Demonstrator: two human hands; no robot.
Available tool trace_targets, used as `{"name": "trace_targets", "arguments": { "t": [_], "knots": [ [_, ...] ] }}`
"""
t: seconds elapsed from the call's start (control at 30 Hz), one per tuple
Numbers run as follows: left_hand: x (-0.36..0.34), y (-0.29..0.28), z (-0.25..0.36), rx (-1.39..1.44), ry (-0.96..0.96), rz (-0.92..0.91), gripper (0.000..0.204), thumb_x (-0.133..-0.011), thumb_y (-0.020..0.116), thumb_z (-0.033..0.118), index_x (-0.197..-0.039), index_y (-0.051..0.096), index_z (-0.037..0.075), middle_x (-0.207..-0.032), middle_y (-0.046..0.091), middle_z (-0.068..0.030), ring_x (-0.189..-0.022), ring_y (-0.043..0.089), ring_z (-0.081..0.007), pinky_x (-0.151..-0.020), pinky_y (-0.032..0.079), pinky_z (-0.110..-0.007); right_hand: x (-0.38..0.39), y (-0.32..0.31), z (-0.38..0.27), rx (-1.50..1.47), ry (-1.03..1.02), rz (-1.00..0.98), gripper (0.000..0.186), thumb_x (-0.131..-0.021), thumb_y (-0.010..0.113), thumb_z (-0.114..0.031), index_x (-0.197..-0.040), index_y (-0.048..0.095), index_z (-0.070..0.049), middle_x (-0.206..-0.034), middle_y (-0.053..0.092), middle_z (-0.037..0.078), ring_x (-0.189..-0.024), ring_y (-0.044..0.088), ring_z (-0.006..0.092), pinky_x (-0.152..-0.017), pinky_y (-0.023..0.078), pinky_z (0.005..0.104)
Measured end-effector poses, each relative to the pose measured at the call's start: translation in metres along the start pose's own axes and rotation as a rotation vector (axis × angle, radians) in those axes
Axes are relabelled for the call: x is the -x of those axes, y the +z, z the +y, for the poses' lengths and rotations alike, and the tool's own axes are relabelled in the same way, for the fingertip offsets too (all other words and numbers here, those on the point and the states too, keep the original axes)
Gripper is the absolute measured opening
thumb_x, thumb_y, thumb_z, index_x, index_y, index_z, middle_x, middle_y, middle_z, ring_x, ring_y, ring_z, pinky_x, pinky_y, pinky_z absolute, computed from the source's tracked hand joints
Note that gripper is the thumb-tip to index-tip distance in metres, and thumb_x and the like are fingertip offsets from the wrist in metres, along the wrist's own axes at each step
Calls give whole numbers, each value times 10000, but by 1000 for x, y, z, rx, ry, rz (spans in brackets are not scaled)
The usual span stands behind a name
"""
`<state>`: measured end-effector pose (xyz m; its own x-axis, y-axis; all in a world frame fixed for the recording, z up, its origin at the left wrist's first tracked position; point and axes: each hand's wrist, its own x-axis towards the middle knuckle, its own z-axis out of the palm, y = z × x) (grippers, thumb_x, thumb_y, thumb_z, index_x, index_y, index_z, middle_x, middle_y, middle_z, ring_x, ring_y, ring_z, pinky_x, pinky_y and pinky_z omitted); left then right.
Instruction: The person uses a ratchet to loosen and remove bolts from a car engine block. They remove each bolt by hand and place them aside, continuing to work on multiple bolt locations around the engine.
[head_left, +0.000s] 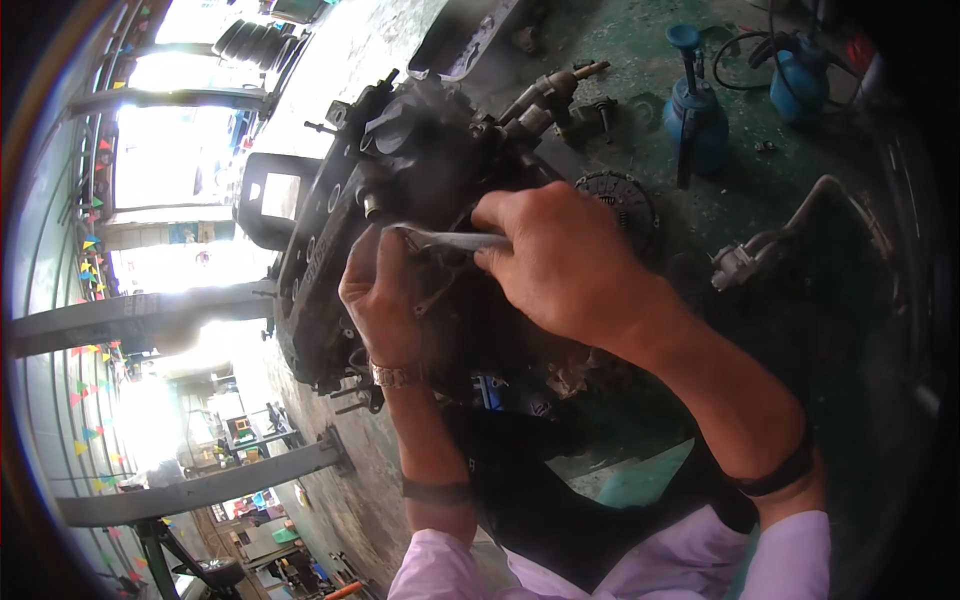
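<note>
A dark, greasy engine [425, 135] lies on the floor in front of me. My right hand [560, 255] is closed round a silver wrench [455, 240], which points left across the engine. At the wrench's far end, the thumb and fingers of my left hand [385, 300] are pinched together around its head. Whatever the wrench's head sits on is hidden behind those fingertips. Just above them a short metal pipe stub [372, 208] sticks out of the engine.
On the green floor to the right are a round clutch plate [620, 205], a blue pump sprayer [697, 120], another blue sprayer [800, 85] and a bent metal pipe with a fitting [740, 262]. A metal pan [465, 40] lies beyond the engine. Grey posts [200, 495] rise at the left.
</note>
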<state>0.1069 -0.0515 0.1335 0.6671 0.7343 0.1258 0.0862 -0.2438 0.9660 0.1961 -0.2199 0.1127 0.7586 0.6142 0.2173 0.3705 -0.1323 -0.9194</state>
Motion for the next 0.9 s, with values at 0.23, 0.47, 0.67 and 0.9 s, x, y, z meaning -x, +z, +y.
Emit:
{"name": "trace_targets", "arguments": {
  "t": [0.23,0.47,0.67,0.9],
  "knots": [
    [6,2,4,-28,-6,-10,144,-936,608,130,-989,677,15,-759,647,17,-570,506,-12,-461,348,-164,-14,-5,3,108,-207,285,255,-733,748,-116,-959,666,-30,-849,673,149,-827,654,341,-749,512,404],
    [12,6,3,-37,-2,-7,158,-941,604,127,-1014,649,-5,-812,651,0,-624,547,-38,-530,430,-169,-41,-4,12,44,-324,347,397,-681,769,-65,-1053,646,-1,-1036,635,159,-979,610,337,-846,495,380],
    [9,0,-7,-137,91,19,219,-919,624,52,-1119,607,-35,-928,661,-30,-786,572,-44,-664,469,-196,-58,-2,22,3,-387,350,489,-622,809,-15,-1075,627,12,-1122,597,151,-1001,608,332,-861,500,368],
    [8,-5,-19,125,104,-78,323,-922,604,17,-1236,543,-28,-936,635,-7,-708,530,-18,-567,411,-159,-67,-1,21,20,-453,358,521,-610,835,-31,-1092,636,-16,-1259,545,140,-1141,561,318,-920,485,372]
  ]
}}
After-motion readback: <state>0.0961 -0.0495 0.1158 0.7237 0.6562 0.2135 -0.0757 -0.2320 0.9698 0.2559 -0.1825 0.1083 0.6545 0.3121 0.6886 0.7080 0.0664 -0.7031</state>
